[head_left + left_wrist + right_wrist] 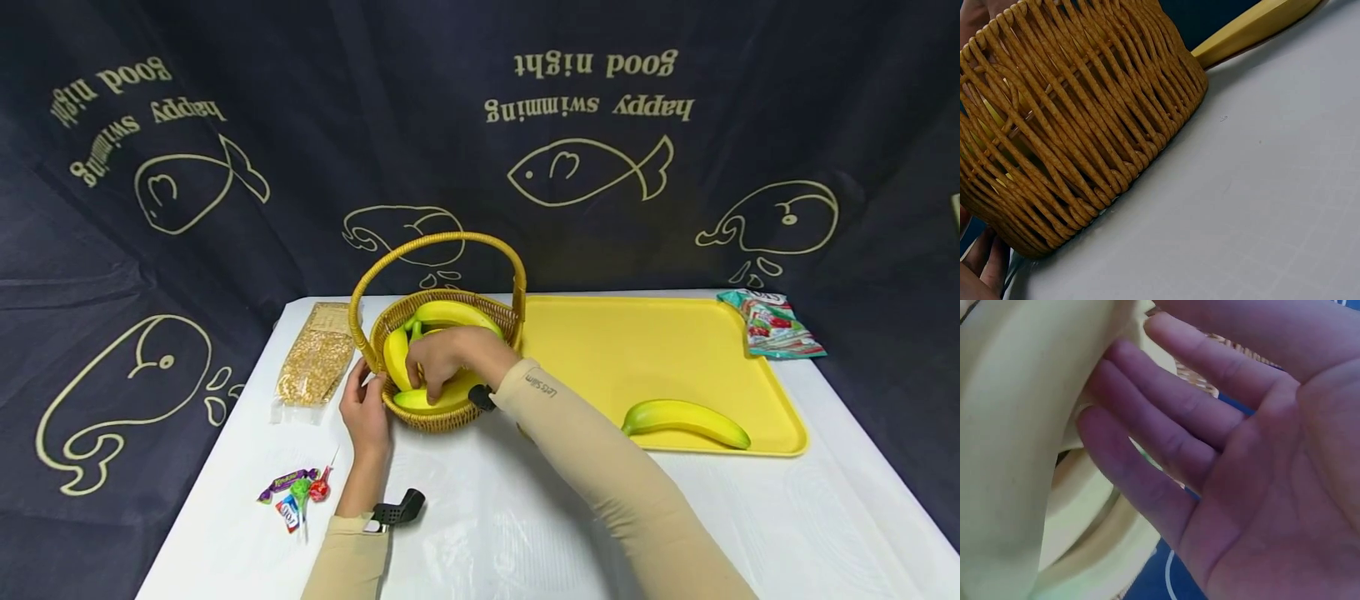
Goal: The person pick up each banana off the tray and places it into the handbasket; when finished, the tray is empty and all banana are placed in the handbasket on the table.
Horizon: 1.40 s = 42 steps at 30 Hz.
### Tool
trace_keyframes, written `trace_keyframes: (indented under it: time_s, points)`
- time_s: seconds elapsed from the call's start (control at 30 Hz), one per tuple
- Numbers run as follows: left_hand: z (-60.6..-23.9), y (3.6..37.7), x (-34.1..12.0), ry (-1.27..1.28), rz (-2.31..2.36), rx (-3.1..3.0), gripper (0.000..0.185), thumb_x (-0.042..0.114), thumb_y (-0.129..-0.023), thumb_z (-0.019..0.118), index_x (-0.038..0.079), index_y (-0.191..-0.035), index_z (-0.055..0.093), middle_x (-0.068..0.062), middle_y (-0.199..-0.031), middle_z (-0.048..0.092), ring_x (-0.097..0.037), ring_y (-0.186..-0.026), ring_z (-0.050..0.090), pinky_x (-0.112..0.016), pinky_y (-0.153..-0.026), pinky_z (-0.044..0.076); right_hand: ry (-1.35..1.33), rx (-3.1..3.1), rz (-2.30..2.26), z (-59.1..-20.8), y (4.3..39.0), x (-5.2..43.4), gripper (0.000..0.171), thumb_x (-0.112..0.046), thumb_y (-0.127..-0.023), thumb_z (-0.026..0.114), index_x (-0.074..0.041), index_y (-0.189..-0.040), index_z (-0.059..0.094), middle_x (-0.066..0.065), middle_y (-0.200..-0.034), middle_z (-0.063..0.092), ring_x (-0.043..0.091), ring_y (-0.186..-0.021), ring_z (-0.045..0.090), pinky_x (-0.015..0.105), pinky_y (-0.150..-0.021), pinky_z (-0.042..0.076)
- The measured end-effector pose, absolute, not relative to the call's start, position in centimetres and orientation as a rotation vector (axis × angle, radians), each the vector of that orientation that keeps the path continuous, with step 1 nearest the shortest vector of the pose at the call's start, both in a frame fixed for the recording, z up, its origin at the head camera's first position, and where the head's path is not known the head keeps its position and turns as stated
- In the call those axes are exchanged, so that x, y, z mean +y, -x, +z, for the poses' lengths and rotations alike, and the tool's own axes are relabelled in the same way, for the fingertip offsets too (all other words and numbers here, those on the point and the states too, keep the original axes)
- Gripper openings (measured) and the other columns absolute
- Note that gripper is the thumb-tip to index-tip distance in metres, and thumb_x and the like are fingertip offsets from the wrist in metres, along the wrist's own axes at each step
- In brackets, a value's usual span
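Left hand [365,410] flat against wicker basket [431,414] wall, steadying. Right hand [447,357] inside basket, fingers [1147,425] extended on bananas [450,315], not yet gripping. One banana [686,421] on tray [637,342] right of basket; several left inside.

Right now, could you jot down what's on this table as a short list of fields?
left hand: rests on the basket side, fingers straight
right hand: inside the basket, fingers touching the bananas
tray: yellow, right of the basket, one banana near its front edge
far left: grain bag
front left: sweets
far right: snack packet
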State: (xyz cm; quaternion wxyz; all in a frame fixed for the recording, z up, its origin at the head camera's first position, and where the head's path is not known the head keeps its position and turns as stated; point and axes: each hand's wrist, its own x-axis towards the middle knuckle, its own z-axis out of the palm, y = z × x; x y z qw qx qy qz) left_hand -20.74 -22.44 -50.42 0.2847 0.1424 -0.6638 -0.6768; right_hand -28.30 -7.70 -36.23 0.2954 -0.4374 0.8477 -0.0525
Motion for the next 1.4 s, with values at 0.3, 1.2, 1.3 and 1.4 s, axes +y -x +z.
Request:
trace_keyframes:
  time_s: [0.3,1.2,1.3,1.4]
  points:
    - [-50.7,21.0,-22.3,-0.361,-1.818,-1.753,0.036,0.018,-0.092,0.06,0.022,-0.127,0.064,-0.004,-0.121,0.06,-0.02,-0.096,0.058,-0.024,-0.078,0.048,1.242,2.333,-0.356,-35.3,28.3,-3.3,0.041,-0.017,-0.083,0.073,-0.01,-0.123,0.064,0.001,-0.102,0.067,0.011,-0.088,0.059,0.025,-0.076,0.048]
    - [-50.5,20.6,-22.8,-0.365,-1.801,-1.762,0.035,0.02,-0.092,0.06,0.028,-0.126,0.064,0.001,-0.119,0.061,-0.019,-0.097,0.058,-0.023,-0.08,0.047,0.759,2.78,-0.374,-41.9,19.6,25.3,0.042,-0.01,-0.073,0.08,-0.008,-0.114,0.067,-0.003,-0.096,0.059,0.018,-0.084,0.052,0.041,-0.076,0.046]
    - [-50.5,20.6,-22.7,-0.361,-1.794,-1.767,0.035,0.02,-0.092,0.059,0.028,-0.126,0.064,0.001,-0.12,0.06,-0.019,-0.097,0.058,-0.024,-0.08,0.047,0.75,2.81,-0.374,-42.8,19.9,25.5,0.04,-0.011,-0.074,0.078,-0.011,-0.112,0.067,-0.005,-0.091,0.057,0.015,-0.08,0.05,0.038,-0.072,0.045]
    - [-50.5,20.6,-22.6,-0.356,-1.785,-1.779,0.036,0.02,-0.092,0.059,0.027,-0.127,0.064,0.001,-0.121,0.06,-0.018,-0.099,0.058,-0.023,-0.081,0.047,0.757,2.837,-0.392,-43.2,20.1,25.3,0.039,-0.014,-0.076,0.077,-0.013,-0.113,0.067,-0.007,-0.092,0.057,0.014,-0.08,0.05,0.037,-0.072,0.044]
